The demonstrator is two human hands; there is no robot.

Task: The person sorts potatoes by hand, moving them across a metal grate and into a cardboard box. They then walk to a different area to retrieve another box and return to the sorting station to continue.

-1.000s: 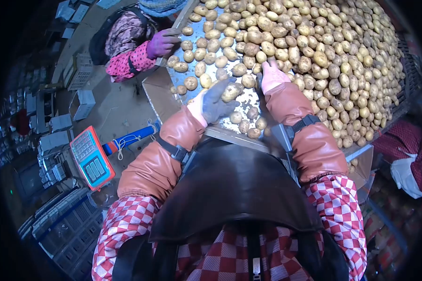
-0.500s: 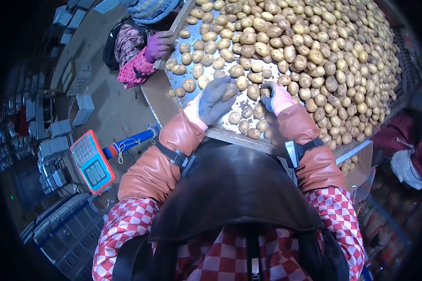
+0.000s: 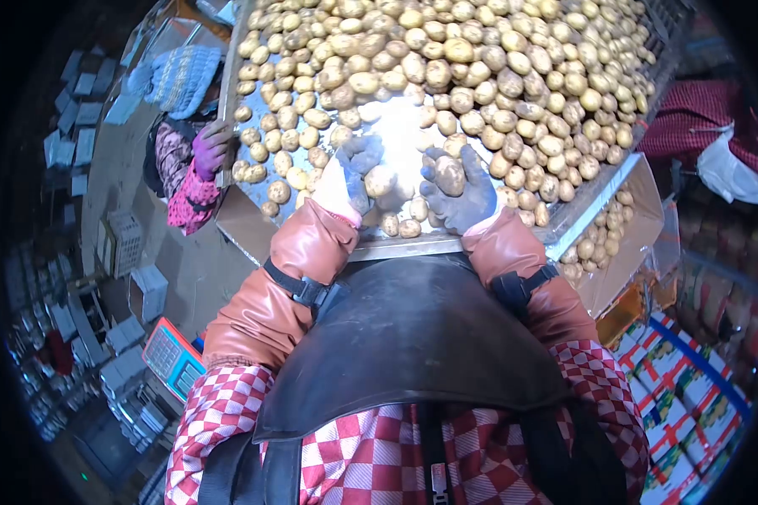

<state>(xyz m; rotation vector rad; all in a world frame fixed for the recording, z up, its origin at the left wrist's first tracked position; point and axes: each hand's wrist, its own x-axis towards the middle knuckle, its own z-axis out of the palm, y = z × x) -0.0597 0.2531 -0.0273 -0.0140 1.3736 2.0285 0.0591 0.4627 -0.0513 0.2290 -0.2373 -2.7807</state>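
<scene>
Potatoes [image 3: 459, 50] heap up across a metal sorting table [image 3: 408, 126], whose front rim [image 3: 413, 248] runs just before my apron. My left hand [image 3: 358, 164], in a grey glove, is closed around one side of a potato [image 3: 381, 181]. To its right, my right hand [image 3: 473, 198], gloved too, has its palm turned upward and its fingers curled about another potato [image 3: 449, 175]. A couple of small potatoes [image 3: 408, 228] lie on the metal between my wrists. Bright glare washes out the surface beyond my fingers.
At the left corner another person's purple glove [image 3: 212, 150] rests on the table edge, below a blue knit hat [image 3: 181, 80]. Right of the table stands a cardboard box [image 3: 636, 240] holding potatoes. A scale [image 3: 173, 360] is at lower left, printed cartons [image 3: 686, 404] at lower right.
The view has shifted, bringing more of the right-hand box into sight. My right hand has turned palm up with a potato in it. Fewer potatoes lie near the front rim between my hands.
</scene>
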